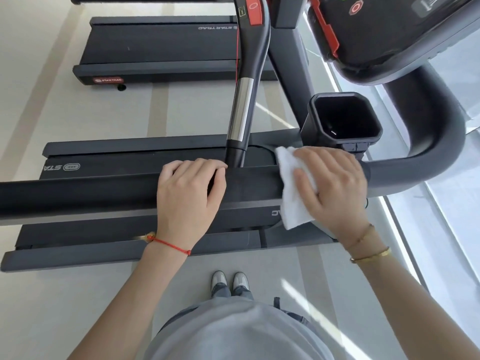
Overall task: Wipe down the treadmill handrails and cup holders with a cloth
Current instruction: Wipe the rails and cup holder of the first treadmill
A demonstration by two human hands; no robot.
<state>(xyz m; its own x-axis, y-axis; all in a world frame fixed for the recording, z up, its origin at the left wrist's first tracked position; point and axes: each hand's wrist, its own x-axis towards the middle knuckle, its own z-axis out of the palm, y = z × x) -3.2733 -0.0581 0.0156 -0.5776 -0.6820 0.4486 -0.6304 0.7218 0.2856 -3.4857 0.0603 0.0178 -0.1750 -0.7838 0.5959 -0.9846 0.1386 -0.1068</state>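
Cloth (292,193) on handrail (104,193), below cup holder (342,120)

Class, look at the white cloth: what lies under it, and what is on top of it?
Under the white cloth lies the black handrail; the right hand presses on top. The covered rail surface cannot be seen.
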